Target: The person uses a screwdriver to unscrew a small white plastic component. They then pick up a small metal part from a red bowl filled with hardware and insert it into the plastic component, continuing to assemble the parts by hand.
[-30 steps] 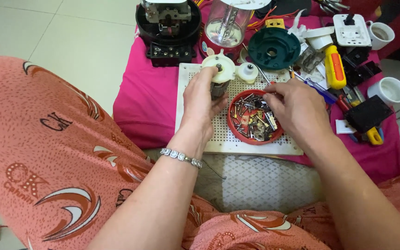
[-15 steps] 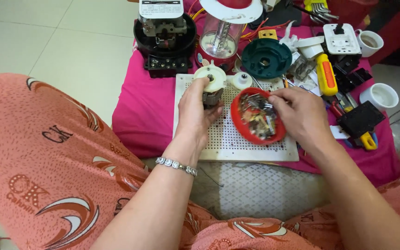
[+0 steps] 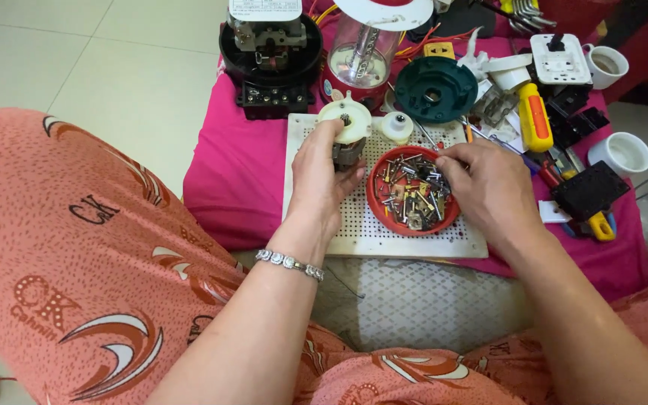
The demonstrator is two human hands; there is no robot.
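The left hand [image 3: 322,180] gripped one small motor [image 3: 346,133], the right hand [image 3: 489,187] pinched inside one red bowl [image 3: 375,204] of many screws, near two white cups [image 3: 620,154]

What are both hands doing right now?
Left hand: closed around the small motor, holding it upright.
Right hand: fingers reach into the red bowl of screws; grip cannot be told.

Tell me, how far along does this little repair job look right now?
Already done: the appliance is in pieces, with the dark green base and a clear jar lying apart on the pink cloth. In hand: the left hand grips a small motor with a cream cap, while the right hand picks in the red bowl of screws. Left: the parts are not yet joined.
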